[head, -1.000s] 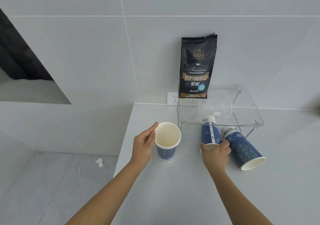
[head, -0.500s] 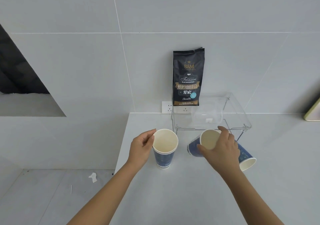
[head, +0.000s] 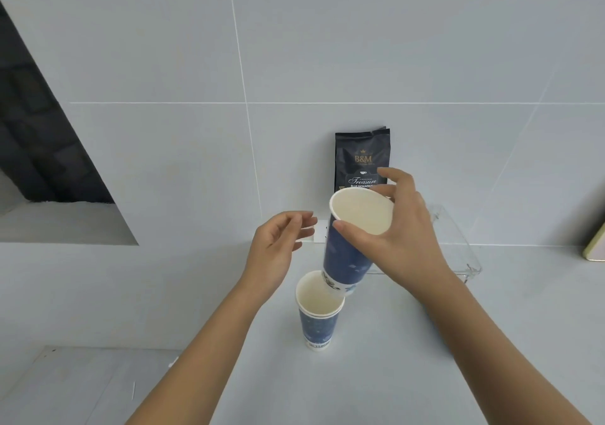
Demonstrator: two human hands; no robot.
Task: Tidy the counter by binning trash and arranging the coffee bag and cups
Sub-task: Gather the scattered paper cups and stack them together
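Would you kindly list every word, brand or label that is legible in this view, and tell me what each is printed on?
"B&M": gold brand on the black coffee bag standing against the wall.
"ORIGINAL Treasure": script label lower on that bag.
"BLUE MOUNTAIN": under it, partly hidden by the right hand.
Held blue paper cup: only patterns, no words legible.
Standing blue paper cup: print on its white base band too blurred to read.

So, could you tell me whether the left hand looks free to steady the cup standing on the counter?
Probably yes. The left hand is open and empty, up and to the left of the standing cup, with nothing between them. The right hand holds another cup at its rim.
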